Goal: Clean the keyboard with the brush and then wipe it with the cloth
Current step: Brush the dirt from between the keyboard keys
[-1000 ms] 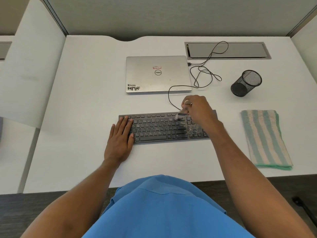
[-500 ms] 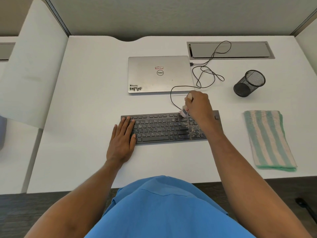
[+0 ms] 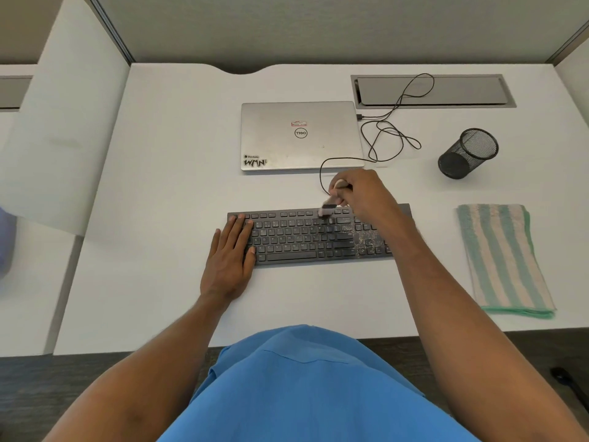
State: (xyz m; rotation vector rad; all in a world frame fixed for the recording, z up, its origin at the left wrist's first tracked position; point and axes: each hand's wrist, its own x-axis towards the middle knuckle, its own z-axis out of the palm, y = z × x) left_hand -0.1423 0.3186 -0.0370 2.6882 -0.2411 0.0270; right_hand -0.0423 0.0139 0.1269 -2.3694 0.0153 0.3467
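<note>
Clearly brushing is in hand: the right hand (image 3: pixel 363 196) grips the brush (image 3: pixel 327 208) on the far row of the keyboard (image 3: pixel 302 240); the left hand (image 3: pixel 229 260) rests flat on its left end. Next, likely, the dusty right keys; the cloth (image 3: pixel 503 260) lies farther right.

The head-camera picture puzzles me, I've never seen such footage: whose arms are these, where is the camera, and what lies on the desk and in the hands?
No machine here: a person wears a camera on the head, looking down at their own arms over a white desk. The right hand grips a small brush, its bristles on the top rows of a black keyboard, dusty at its right part. The left hand lies flat on the keyboard's left end, holding nothing. A striped cloth lies folded to the right, untouched. Behind are a closed laptop, a looped cable and a black mesh cup.
</note>
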